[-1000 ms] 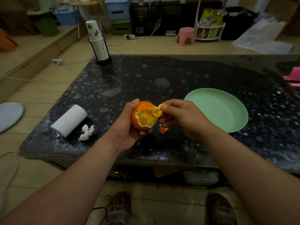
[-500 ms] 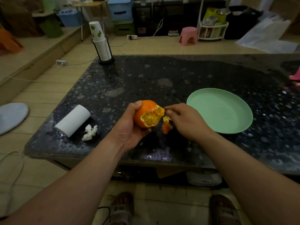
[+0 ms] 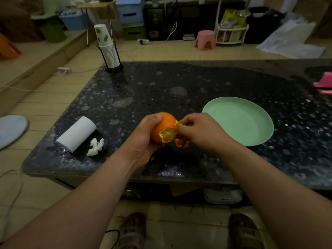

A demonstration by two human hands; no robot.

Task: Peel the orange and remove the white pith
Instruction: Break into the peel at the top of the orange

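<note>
**Orange partly opened, both hands on it over the table's near side**

Nearest me, two sandalled feet [image 3: 132, 230] on the tiled floor, just short of the table's near edge. Above them both forearms reach in. The left hand [image 3: 142, 142] cups the orange [image 3: 161, 125] from the left & below, fingers curled under it, thumb laid over the top. The fruit is held up off the table [image 3: 179, 83], over its near-centre part. A ragged bare patch [image 3: 167, 134] faces near-right, yellowish inside; the rest of the skin is on. The right hand [image 3: 201, 133] is bunched, thumb & fingertips pinching a peel flap [image 3: 177, 125] at the orange's right side. A 2nd scrap of peel [image 3: 178, 144] pokes out below that hand's curled fingers; can't tell how it's held.

Left of the hands, on the dark speckled top, a white roll [image 3: 76, 133] lies on its side, w/ a crumpled tissue [image 3: 95, 147] just beside its near-right end. Right of the hands sits a pale green plate [image 3: 239, 121], near the right wrist. Off the table's left, a grey-blue disc [image 3: 10, 130] lies on the floor.

At the table's far-left corner, a stack of paper cups [image 3: 107, 49] stands in a black wire holder. At the right edge, a pink object [image 3: 323, 83], cut off by the frame. Beyond the table, a pink stool [image 3: 204, 40] & a white rack [image 3: 231, 35] stand on the floor.
</note>
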